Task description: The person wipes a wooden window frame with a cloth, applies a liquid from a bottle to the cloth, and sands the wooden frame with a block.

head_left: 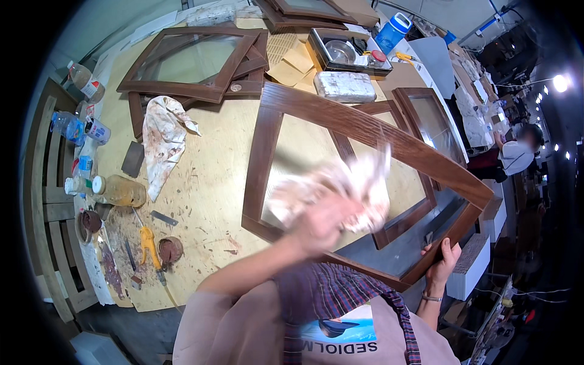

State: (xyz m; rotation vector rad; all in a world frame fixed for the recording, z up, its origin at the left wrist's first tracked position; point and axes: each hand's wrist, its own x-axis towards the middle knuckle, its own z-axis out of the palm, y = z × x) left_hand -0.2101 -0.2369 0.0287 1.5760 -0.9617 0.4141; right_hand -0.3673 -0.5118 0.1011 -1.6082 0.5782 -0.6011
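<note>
My right hand grips the lower right part of a brown wooden frame, its thumb on top of the wood. The frame is tilted over the table's near edge. My left hand, smeared by motion, holds a white stained rag over the frame's opening. Whether glass sits in that opening I cannot tell. Beneath it lies another wooden frame, partly hidden. A second stained rag lies crumpled on the table to the left.
Glazed frames are stacked at the far left, and another frame lies right. An open box holds a metal bowl. A yellow-handled tool, a jar of amber liquid and several bottles stand left. A person is far right.
</note>
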